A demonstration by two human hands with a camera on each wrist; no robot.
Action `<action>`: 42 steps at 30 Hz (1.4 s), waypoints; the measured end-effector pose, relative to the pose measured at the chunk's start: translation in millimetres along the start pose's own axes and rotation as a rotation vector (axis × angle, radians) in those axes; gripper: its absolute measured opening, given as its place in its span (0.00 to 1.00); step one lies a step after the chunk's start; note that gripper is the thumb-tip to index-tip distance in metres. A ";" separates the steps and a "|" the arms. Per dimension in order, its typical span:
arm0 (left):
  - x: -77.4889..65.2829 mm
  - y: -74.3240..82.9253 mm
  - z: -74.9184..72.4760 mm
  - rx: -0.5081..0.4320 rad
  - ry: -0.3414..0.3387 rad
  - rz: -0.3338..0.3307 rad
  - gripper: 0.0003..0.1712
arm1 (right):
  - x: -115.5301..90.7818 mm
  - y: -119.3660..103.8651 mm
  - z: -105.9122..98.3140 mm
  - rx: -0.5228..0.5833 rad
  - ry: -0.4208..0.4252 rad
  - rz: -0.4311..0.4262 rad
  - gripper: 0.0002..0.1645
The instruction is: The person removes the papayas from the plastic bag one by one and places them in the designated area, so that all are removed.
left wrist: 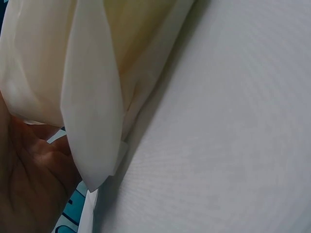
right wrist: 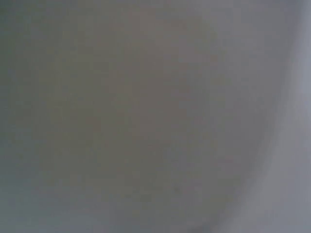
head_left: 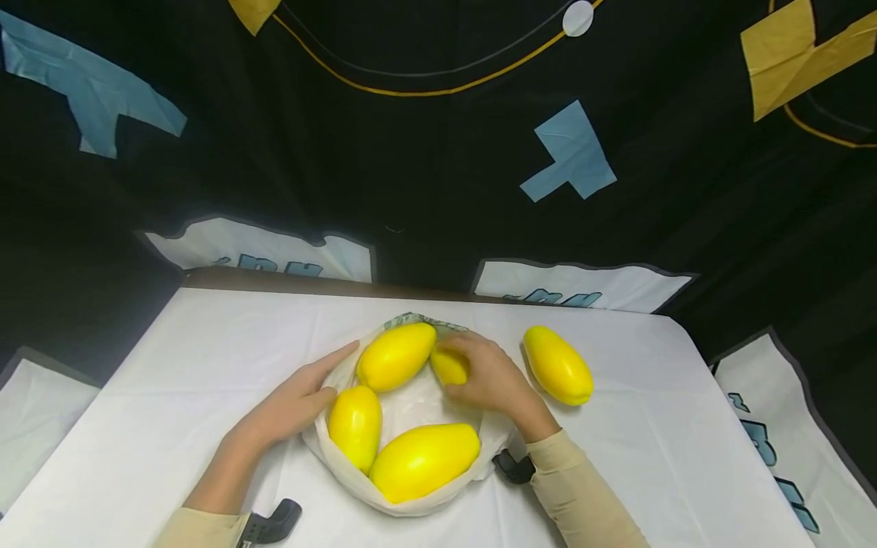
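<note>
A round-mouthed white cloth bag lies on the table, its rim spread wide. Inside it are yellow oblong fruits: one at the back, one at the left, one at the front. At the bag's right side my right hand grips another yellow fruit, partly covered by its fingers. My left hand rests against the bag's left rim with index finger and thumb extended; in the left wrist view its palm lies under a hanging fold of cloth. The right wrist view is a grey blur.
One more yellow fruit lies on the white-covered table, right of the bag. A green printed edge shows at the bag's back. Behind the table hangs a black patterned curtain. Each wrist wears a dark strap.
</note>
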State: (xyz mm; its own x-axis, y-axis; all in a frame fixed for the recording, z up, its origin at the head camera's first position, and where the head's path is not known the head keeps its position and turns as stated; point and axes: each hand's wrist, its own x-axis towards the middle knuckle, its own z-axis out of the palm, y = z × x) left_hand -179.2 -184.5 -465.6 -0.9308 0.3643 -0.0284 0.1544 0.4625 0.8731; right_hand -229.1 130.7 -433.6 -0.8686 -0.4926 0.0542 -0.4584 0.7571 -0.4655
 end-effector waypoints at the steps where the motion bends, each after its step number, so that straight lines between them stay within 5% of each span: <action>1: 0.1 0.1 0.0 0.000 0.000 0.005 0.41 | -0.2 0.1 -0.1 -0.003 -0.001 0.005 0.37; 19: 0.7 0.1 2.3 0.009 0.002 -0.007 0.40 | -10.6 -9.1 -13.1 0.001 0.045 -0.014 0.33; 30: 1.4 -0.7 2.0 0.020 0.004 -0.019 0.40 | -17.9 -13.3 -28.5 0.007 0.154 -0.080 0.32; 42: -0.8 1.5 1.7 -0.009 0.005 -0.019 0.41 | -29.9 -11.7 -53.0 0.021 0.194 0.005 0.33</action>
State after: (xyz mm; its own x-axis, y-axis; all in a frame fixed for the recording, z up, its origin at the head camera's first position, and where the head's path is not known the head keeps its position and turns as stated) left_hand -177.6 -182.8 -465.0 -0.9351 0.3518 -0.0428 0.1336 0.4619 0.8768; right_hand -207.7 159.3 -383.0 -0.8916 -0.3958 0.2201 -0.4521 0.7490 -0.4843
